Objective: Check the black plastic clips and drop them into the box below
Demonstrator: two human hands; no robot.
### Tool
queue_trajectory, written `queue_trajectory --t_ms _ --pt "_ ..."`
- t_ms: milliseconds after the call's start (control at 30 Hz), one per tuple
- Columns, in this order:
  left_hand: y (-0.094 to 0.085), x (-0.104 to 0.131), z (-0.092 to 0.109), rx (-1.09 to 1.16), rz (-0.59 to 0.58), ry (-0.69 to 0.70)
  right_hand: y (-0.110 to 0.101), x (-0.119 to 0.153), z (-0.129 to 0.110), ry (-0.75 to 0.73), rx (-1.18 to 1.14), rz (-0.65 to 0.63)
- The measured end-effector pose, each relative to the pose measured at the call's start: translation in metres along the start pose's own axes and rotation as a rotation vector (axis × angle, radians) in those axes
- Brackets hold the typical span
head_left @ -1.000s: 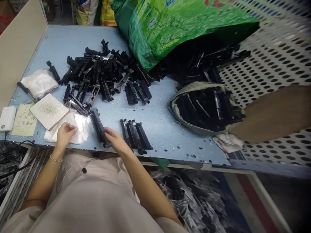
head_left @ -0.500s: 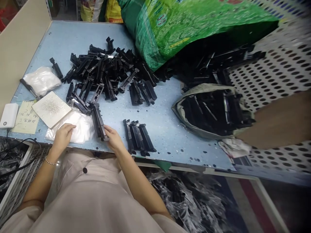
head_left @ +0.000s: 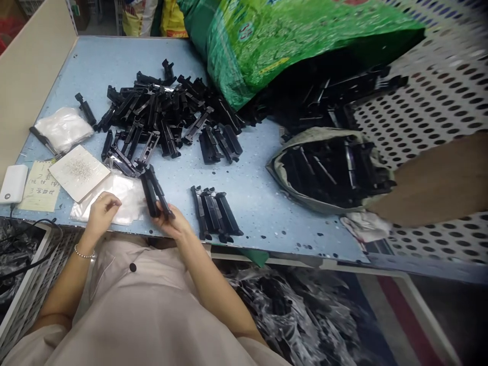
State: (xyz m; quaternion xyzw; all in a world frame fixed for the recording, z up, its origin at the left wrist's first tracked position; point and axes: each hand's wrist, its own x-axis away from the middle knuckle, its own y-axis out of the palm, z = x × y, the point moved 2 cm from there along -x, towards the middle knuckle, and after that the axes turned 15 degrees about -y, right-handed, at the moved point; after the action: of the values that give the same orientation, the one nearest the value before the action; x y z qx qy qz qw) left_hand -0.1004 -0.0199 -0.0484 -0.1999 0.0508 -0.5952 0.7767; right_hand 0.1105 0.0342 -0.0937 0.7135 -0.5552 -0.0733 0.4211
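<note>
My right hand (head_left: 172,221) grips the lower end of a pair of long black plastic parts (head_left: 155,192), tilted above the table's front edge. Thumb and fingertips of my left hand (head_left: 102,212) are pinched together over a stack of clear plastic bags (head_left: 127,195); whether something small is between them I cannot make out. Just behind it, a white square board (head_left: 79,173) carries many tiny specks or pieces. To the right of my right hand, several similar black parts (head_left: 216,213) lie side by side in a row.
A large heap of black parts (head_left: 156,112) covers the table's middle. Behind it lies a green sack (head_left: 251,46) spilling more parts. An open grey bag (head_left: 324,198) of parts stands right. At left are another bag stack (head_left: 64,127), a handwritten note (head_left: 38,188) and a white device (head_left: 13,183).
The pair of black parts has turned in my right hand, and its two pieces now show apart. My left fingers have curled in. The whole view has shifted slightly.
</note>
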Motion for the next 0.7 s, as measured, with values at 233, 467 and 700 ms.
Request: queue_trajectory --t_ms 233,467,700 --pt "0.009 -0.001 0.005 -0.215 0.057 0.092 -0.011 0.047 -0.013 -0.011 0.121 -0.070" --pt "0.058 0.045 0.026 -0.319 -0.096 0.599 -0.012 0.067 -0.008 0.027 0.141 -0.094" --pt "0.087 0.067 0.020 -0.363 -0.306 0.746 -0.066 0.070 -0.045 -0.565 0.494 0.309"
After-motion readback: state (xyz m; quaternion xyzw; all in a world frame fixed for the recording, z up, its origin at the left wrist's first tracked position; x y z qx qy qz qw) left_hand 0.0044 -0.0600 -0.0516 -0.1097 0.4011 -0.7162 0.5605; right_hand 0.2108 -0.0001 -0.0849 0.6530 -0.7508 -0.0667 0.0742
